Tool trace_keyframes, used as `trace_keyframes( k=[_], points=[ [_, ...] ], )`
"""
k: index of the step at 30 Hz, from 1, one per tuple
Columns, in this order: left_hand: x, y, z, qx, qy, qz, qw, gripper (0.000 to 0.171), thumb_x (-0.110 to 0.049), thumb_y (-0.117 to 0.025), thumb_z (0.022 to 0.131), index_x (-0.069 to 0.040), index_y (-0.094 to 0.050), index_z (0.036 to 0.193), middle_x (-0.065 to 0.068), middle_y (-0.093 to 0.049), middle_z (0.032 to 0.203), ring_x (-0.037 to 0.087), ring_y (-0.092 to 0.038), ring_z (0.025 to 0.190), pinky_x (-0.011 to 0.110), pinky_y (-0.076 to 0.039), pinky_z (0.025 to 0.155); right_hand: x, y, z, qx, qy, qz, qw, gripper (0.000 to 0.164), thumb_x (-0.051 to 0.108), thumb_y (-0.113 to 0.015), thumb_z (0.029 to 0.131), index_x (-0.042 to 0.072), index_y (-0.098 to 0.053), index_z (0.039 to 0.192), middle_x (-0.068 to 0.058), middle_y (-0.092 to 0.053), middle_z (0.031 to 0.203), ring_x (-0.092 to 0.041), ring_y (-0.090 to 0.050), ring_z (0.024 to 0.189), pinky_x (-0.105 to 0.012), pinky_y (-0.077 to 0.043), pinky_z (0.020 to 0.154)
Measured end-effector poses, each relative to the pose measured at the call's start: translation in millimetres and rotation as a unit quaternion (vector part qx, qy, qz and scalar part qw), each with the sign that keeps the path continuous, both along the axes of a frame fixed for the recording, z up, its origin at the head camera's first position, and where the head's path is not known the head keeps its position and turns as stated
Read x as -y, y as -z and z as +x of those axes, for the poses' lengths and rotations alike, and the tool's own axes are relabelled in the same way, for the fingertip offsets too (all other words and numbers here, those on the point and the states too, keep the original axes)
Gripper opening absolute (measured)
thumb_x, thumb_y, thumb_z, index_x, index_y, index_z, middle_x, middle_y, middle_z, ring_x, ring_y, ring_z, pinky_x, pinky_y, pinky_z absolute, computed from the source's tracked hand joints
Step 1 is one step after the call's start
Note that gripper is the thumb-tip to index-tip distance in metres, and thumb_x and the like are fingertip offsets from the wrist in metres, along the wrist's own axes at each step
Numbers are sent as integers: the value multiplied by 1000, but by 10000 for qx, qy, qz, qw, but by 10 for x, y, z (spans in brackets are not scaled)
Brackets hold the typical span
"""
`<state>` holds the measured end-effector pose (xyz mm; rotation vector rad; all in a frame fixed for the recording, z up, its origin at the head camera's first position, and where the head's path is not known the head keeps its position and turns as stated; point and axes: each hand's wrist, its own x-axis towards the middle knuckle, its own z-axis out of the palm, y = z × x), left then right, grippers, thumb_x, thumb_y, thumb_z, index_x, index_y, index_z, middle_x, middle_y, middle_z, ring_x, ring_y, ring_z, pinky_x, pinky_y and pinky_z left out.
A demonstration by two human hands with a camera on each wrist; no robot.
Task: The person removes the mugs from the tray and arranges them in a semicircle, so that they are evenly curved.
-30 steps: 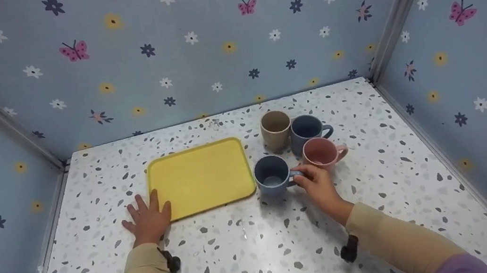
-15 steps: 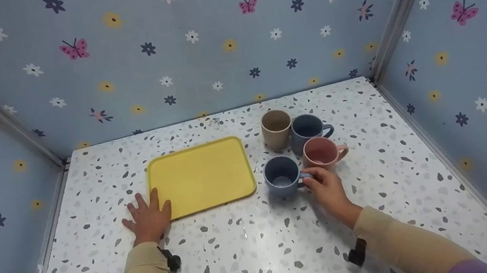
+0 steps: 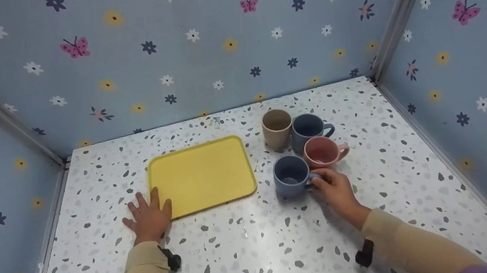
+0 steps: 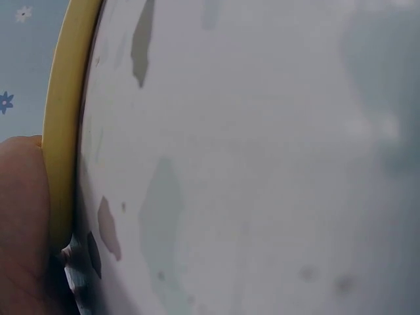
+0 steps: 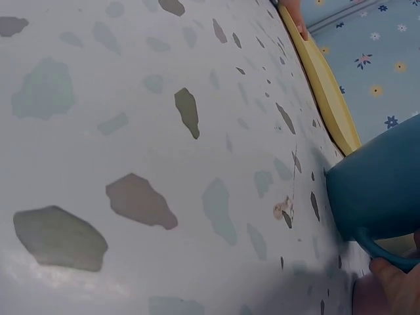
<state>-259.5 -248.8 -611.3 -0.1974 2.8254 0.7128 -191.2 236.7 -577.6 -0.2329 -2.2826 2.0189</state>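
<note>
My right hand pinches the handle of a blue mug, which stands upright in front of the other mugs. In the right wrist view the blue mug shows at the right edge, fingers at its handle. A pink mug sits just behind it, its handle pointing right. My left hand lies with spread fingers on the near left corner of a yellow tray. The left wrist view shows the tray's edge beside part of that hand.
A beige cup and a darker blue mug stand close together behind the pink mug. The speckled white tabletop is walled in by flowered blue panels at the back and sides.
My right hand has moved the blue mug to the right, away from the tray's edge and nearer to the pink mug. The left hand and the tray have stayed put.
</note>
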Motion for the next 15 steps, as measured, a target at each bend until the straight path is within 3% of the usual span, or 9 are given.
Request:
trace_keyframes(
  k=[11, 15],
  points=[
    [-12, 13, -18, 6, -6, -63, 10000, 73, -53, -30, 106, -15, -7, 164, 29, 18, 163, 55, 23, 145, 79, 19, 103, -68, -22, 26, 90, 28, 414, 9991, 22, 8, -67, 98, -1, -69, 118, -13, -70, 112, -19, -67, 105, -28, -56, 89],
    [-6, 13, -22, -27, -21, -89, 10000, 73, -53, -31, 106, -15, -8, 164, 29, 17, 164, 56, 22, 145, 79, 18, 104, -101, -17, 29, 179, -3, 584, 9981, 24, 15, -66, 99, 2, -69, 119, -11, -69, 110, -20, -64, 96, -26, -55, 78]
  ],
)
